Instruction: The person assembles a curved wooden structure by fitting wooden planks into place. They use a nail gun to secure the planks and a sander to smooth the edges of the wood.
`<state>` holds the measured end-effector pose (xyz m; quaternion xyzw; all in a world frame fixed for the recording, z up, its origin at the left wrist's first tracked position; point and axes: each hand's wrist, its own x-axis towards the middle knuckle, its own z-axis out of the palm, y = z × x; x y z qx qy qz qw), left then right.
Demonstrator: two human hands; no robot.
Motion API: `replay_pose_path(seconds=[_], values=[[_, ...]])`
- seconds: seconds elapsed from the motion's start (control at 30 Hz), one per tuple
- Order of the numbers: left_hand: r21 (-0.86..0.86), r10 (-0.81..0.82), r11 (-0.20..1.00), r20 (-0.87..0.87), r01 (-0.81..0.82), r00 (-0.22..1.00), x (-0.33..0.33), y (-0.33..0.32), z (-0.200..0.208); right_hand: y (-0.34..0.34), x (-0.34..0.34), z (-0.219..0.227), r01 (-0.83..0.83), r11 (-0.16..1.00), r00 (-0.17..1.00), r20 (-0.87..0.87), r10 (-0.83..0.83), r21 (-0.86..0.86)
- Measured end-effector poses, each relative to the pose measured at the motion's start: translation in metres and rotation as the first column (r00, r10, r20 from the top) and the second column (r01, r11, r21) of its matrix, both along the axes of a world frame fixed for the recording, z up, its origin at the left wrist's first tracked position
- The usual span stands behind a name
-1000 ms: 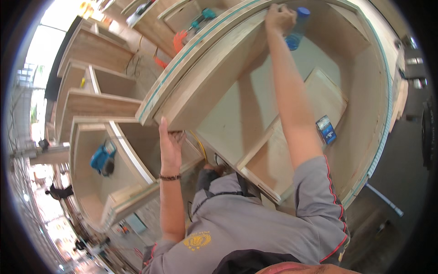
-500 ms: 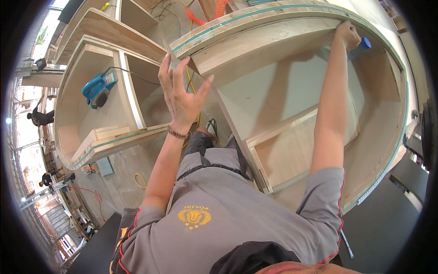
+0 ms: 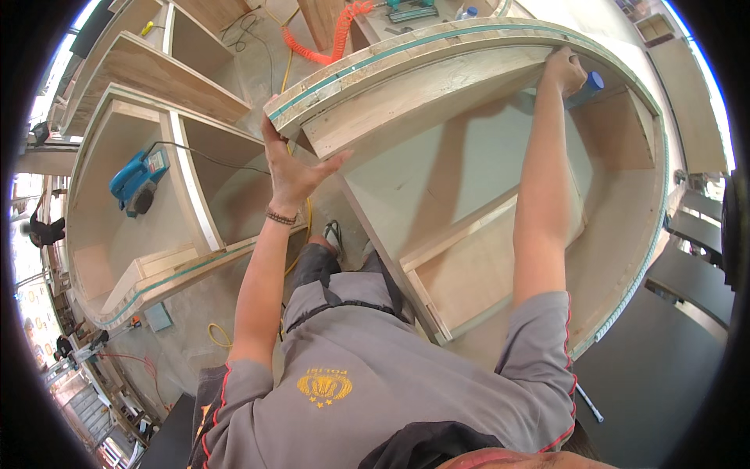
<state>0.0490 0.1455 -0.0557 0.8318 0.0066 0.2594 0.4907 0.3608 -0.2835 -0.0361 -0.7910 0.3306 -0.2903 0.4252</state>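
Note:
A large curved wooden cabinet frame, edged with a teal strip, stands before me and to the right. My left hand is at the frame's left end, fingers reaching around the corner and thumb spread along the lower edge of the board. At the far inside rim, my right hand is closed with its fingers curled over the wooden edge; the fingertips are partly hidden. Right beside it is a clear bottle with a blue cap. Inside the frame lies a lower plywood compartment.
Another rounded wooden cabinet is on the left, with a blue power sander in it. A coiled orange air hose and a teal nail gun are beyond. A yellow hose lies on the floor. Dark panels are at right.
My left hand has gone from raised and spread in the air to the left end of the curved frame. My right hand keeps its place on the rim. The view has shifted slightly.

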Motion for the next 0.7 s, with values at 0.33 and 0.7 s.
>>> replay_pose_path(seconds=[0.33, 0.7], values=[[0.112, 0.001, 0.994, 0.073, -0.009, 0.997, 0.005, 0.008, -0.015, 0.002, 0.000, -0.003, 0.013, 1.000, 0.999, 0.036, -0.013, -0.025], [0.071, -0.093, 0.994, 0.180, 0.082, 0.979, 0.023, 0.007, -0.033, 0.004, -0.006, 0.001, 0.067, 0.991, 0.992, 0.115, -0.054, -0.112]])
